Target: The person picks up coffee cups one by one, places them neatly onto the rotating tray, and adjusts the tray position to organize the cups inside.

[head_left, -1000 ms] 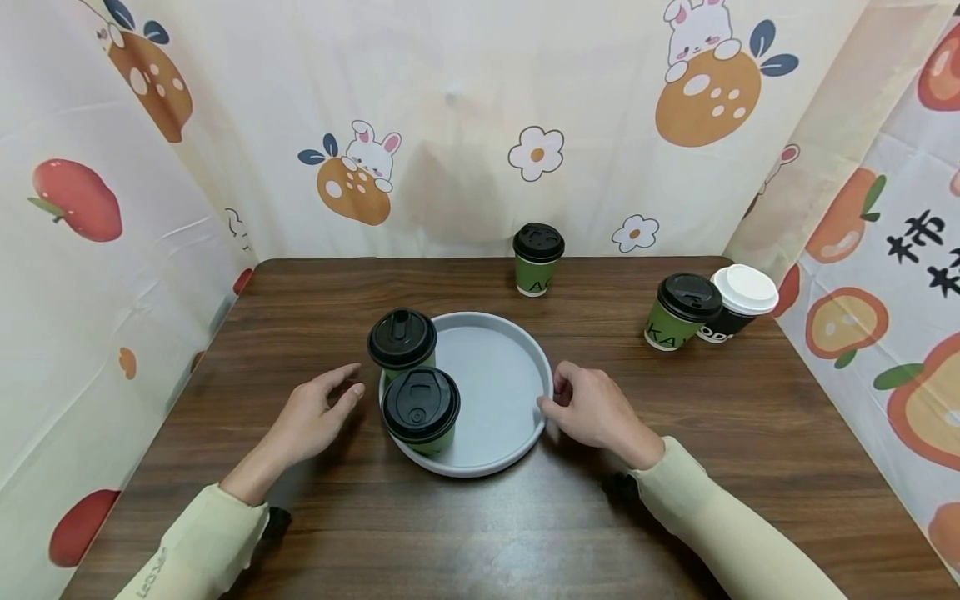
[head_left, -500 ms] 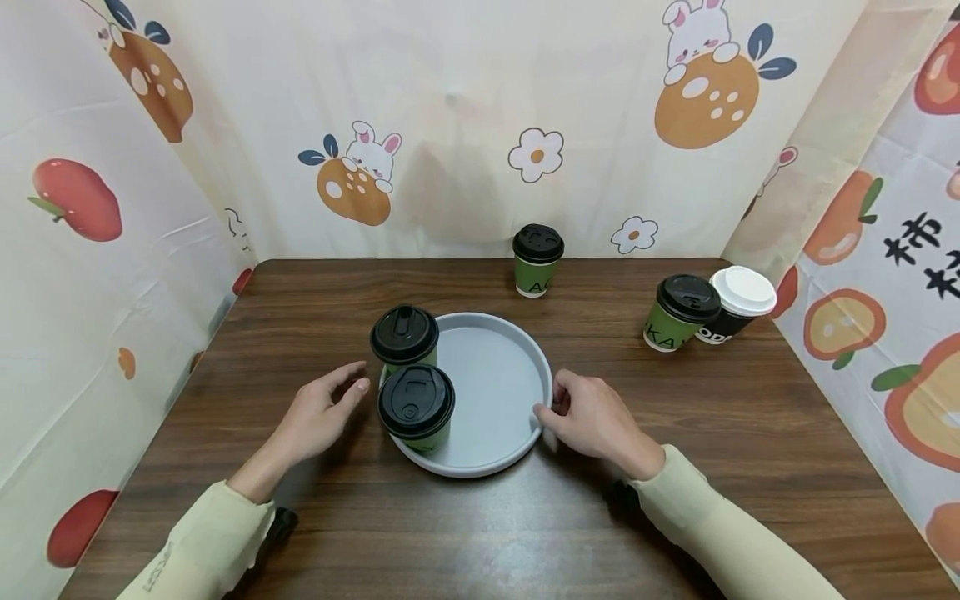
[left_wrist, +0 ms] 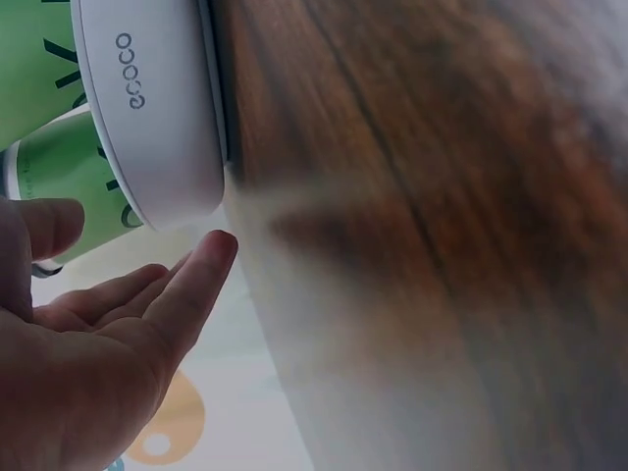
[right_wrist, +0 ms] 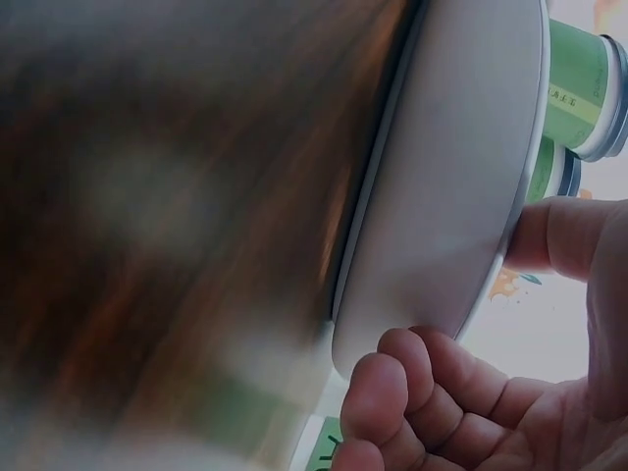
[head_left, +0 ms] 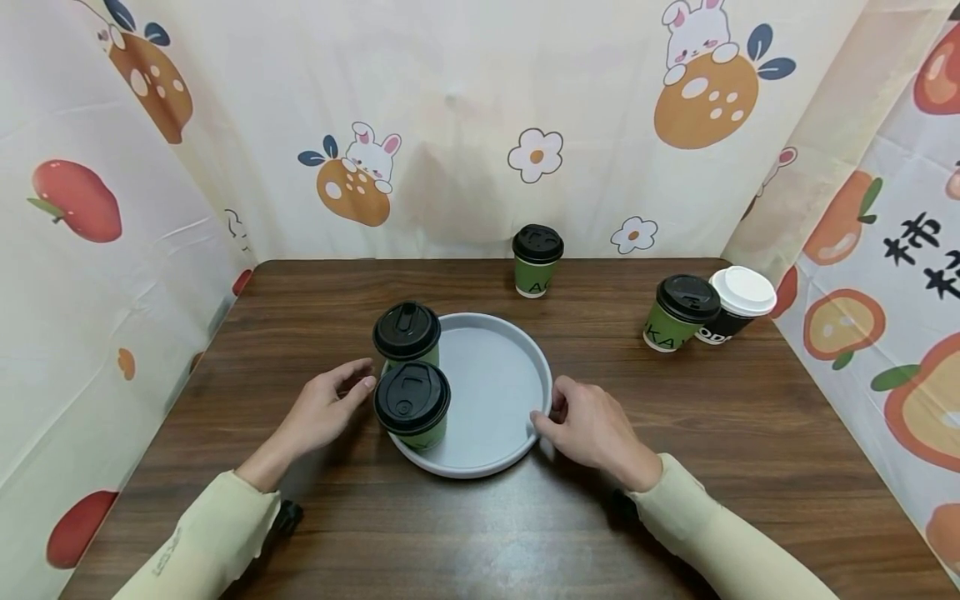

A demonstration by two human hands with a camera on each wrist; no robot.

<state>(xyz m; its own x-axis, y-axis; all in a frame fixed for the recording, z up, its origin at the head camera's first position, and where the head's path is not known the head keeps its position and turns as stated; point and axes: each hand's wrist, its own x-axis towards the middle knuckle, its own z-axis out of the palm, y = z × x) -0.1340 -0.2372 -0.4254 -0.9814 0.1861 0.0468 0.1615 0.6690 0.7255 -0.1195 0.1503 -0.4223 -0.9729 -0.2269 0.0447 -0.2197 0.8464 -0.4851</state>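
Note:
A round pale-grey turntable tray (head_left: 491, 392) with a raised rim lies mid-table; "ecoco" is printed on its side wall (left_wrist: 147, 108) in the left wrist view. Two green paper coffee cups with black lids stand on its left part, the front cup (head_left: 412, 404) partly covering the back cup (head_left: 407, 333). My right hand (head_left: 596, 425) pinches the right rim, thumb (right_wrist: 549, 235) over the edge and fingers curled against the outer wall. Beside the left rim is my left hand (head_left: 318, 417), fingers loosely extended and thumb apart, close to the cups and holding nothing.
Another green cup (head_left: 537, 262) stands at the table's back edge. At the back right, a green cup (head_left: 675, 312) partly hides a black cup with a white lid (head_left: 744, 292). Printed curtains (head_left: 465, 108) surround the wooden table (head_left: 480, 542).
The tray has turned slightly clockwise, carrying both cups towards the back. My right thumb has shifted a little nearer along the rim. My left hand has edged right and away from me.

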